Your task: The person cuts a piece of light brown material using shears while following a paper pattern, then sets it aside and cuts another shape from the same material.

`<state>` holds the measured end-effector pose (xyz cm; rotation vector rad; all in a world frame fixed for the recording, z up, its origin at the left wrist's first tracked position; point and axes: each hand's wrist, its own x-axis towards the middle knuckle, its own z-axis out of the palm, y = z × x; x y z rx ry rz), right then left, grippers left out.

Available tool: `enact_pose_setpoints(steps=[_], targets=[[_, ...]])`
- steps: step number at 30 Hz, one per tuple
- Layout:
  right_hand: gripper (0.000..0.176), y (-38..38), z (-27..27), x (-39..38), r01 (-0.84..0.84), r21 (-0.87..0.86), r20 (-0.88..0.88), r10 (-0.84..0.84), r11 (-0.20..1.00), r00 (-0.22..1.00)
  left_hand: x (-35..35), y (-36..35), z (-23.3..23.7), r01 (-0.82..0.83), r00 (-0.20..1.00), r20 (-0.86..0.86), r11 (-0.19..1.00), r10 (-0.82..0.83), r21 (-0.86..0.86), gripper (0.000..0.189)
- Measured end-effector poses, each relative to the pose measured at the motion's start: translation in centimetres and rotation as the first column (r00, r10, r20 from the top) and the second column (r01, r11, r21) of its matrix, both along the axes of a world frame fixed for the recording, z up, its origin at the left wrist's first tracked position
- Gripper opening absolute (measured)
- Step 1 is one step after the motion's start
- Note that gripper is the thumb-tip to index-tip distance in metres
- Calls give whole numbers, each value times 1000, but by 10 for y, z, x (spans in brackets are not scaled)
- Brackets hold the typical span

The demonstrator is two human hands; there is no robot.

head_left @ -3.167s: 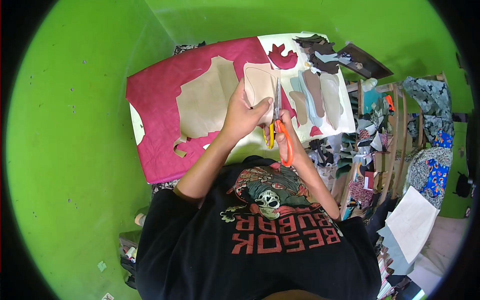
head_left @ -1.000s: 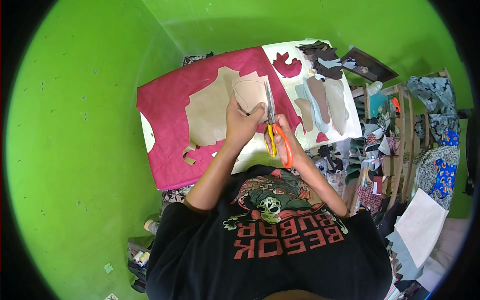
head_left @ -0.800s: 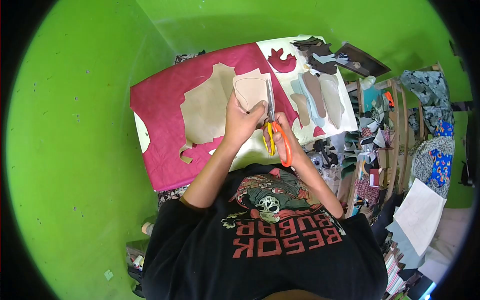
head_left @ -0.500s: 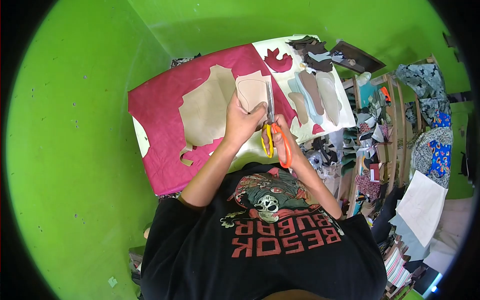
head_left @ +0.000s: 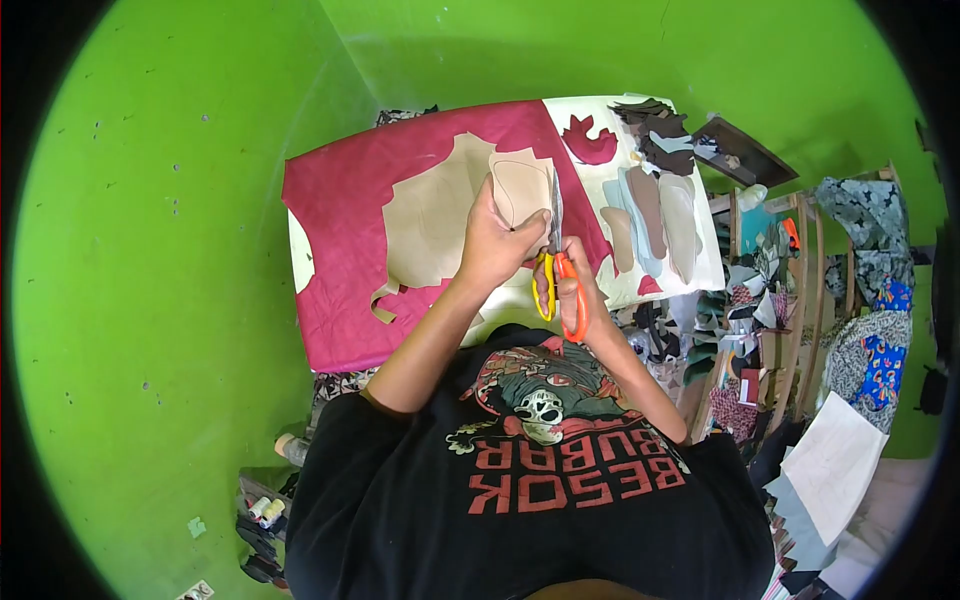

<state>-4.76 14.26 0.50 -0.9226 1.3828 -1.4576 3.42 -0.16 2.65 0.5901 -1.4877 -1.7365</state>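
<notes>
My left hand (head_left: 503, 238) grips a beige leather piece (head_left: 522, 183) with a curved outline drawn on it, the thumb on top. In my right hand (head_left: 578, 285) is a pair of scissors (head_left: 556, 225) with one yellow and one orange handle loop. The blades point away from me along the right edge of the piece; whether they are closed is hard to tell. Below the hands lie a larger beige leather sheet (head_left: 430, 215) with a ragged edge and a dark red leather hide (head_left: 340, 230).
Cut sole-shaped pieces (head_left: 648, 212), a red scrap (head_left: 589, 140) and a dark pile (head_left: 655, 125) lie on the white tabletop (head_left: 708, 250). A dark tray (head_left: 745, 150) stands behind. A wooden rack (head_left: 800, 300) full of scraps is on the right; green walls (head_left: 180, 300) enclose the left.
The whole view has shifted, so the table appears farther right and slightly lower. Both hands keep their hold on the leather piece and the scissors.
</notes>
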Motion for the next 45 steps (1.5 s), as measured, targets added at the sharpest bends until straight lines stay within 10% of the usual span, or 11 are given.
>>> enact_pose_setpoints(steps=[45], targets=[[95, 11, -3, -11, 47, -27, -166, -51, 999, 985, -10, -5, 4, 103, 995, -8, 994, -103, 33, 39]])
